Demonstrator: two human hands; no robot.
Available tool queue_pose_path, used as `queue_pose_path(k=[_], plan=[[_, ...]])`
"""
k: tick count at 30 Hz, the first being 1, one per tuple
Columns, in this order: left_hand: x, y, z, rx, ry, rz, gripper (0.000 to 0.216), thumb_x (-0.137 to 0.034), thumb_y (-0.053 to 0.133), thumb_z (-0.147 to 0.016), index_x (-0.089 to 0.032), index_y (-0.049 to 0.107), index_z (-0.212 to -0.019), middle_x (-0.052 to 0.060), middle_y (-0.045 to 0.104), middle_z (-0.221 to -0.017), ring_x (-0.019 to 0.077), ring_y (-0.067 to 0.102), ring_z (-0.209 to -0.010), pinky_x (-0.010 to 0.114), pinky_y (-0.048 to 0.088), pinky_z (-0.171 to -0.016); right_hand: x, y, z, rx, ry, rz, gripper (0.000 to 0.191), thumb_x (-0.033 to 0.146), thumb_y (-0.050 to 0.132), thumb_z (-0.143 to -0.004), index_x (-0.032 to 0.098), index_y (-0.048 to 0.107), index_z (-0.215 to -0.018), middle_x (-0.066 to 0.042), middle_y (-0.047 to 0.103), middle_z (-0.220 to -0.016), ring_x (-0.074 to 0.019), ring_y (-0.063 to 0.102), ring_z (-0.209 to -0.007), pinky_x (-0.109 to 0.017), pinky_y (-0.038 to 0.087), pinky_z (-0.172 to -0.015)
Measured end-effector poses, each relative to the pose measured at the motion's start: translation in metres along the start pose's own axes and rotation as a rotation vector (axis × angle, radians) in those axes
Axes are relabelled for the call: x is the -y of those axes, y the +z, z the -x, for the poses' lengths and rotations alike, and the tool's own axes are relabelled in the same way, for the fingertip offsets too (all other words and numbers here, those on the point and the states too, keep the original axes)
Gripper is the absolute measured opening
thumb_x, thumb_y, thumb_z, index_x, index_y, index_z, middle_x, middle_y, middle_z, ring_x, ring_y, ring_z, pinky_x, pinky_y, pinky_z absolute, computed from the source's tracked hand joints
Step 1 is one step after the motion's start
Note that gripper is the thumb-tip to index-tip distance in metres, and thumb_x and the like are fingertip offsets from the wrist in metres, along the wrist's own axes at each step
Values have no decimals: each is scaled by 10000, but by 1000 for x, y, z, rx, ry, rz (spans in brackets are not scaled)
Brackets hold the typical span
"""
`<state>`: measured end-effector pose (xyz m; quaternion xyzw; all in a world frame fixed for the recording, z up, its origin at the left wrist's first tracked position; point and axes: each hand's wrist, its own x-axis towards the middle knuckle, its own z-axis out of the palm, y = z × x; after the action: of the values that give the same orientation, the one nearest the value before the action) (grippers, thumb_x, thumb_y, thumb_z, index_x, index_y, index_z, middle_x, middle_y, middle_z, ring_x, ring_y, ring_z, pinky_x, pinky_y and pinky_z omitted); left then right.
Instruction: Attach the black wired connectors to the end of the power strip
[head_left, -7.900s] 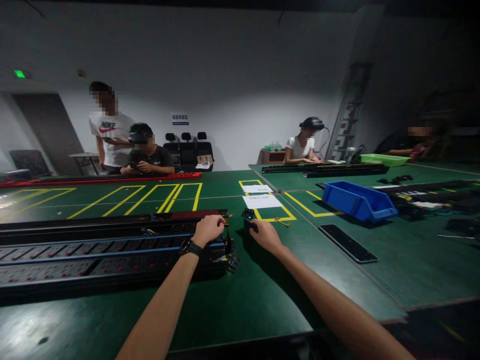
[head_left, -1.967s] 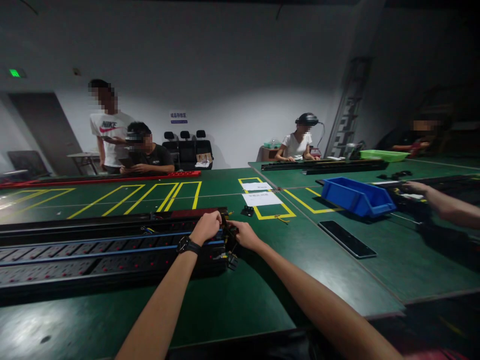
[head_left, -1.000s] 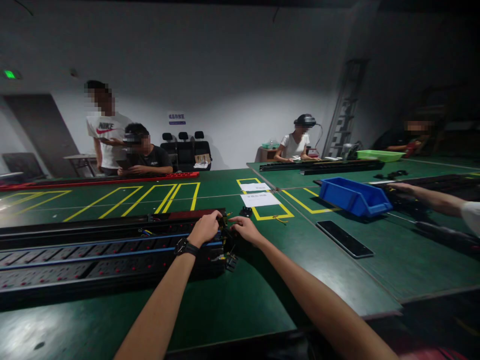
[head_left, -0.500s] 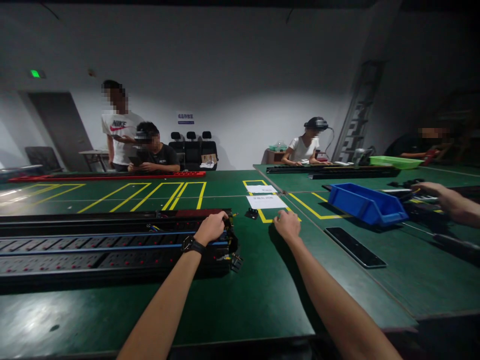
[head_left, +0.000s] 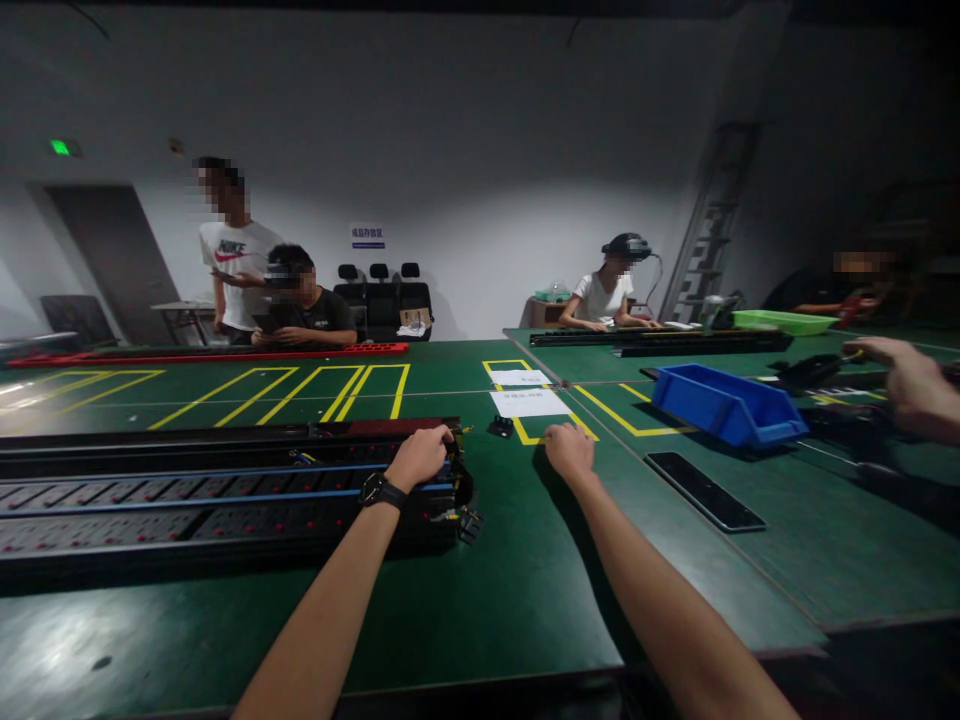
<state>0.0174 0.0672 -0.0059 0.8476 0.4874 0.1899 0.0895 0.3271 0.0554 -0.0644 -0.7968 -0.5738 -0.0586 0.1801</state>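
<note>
– Fingers [head_left: 442,437] of the left hand [head_left: 417,462]?
– Bent over the right end of the long black strips [head_left: 262,520]. Narrow curl; can't tell if they're actually gripping.
– Right hand [head_left: 571,452]?
– Low over the green table [head_left: 450,620], fingers curled in, at the near right corner of the yellow tape rectangle [head_left: 529,442]. Fingertips hidden, so can't tell if anything's pinched.
– Where do the strips lie?
– Left half of the table, running crosswise. Black block on wires [head_left: 470,526] at their near right end.
– Between the hands?
– Small black part [head_left: 501,427] on the table, apart from both. White sheets [head_left: 530,403] just beyond it.
– Right side?
– Dark flat phone [head_left: 705,490], blue bin [head_left: 727,405] behind it, then another person's hand [head_left: 911,385] at the edge, by a dark object [head_left: 814,370].
– Wrist?
– Black watch [head_left: 373,490], left.
</note>
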Motion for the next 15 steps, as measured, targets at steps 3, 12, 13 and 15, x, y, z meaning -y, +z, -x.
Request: queue_pose_path(k=[3,12,13,15], plan=[[0,-1,0,2,4,-6,348,-127,477,-902,-227,721,-1130,88,775,-1076,241,714,-1024,312,509,-902,3,1,0,7,-54,-32,322,201,495,-976,203,773,-1140,-186,689,-1196,-305,560,-1153,-426,401,-949],[-2,-3,2,18,-13,7,337,-138,495,-908,-225,725,-1139,86,774,-1083,237,710,-1030,303,505,-918,10,-4,5,20,-40,19,313,152,499,-952,216,789,-1051,-167,723,-1152,-323,569,-1143,-466,389,-967],[-2,-3,2,20,-14,7,335,-140,496,-909,-226,725,-1138,86,774,-1085,239,710,-1033,306,505,-919,10,-5,6,29,-39,16,320,139,491,-952,217,792,-1026,-164,727,-1138,-323,570,-1144,-468,385,-970],[-3,-3,2,21,-15,3,340,-136,489,-908,-228,726,-1134,88,772,-1094,244,709,-1040,314,506,-919,12,-6,7,31,-38,-10,323,126,484,-951,215,787,-1019,-165,727,-1134,-324,566,-1154,-472,376,-979]])
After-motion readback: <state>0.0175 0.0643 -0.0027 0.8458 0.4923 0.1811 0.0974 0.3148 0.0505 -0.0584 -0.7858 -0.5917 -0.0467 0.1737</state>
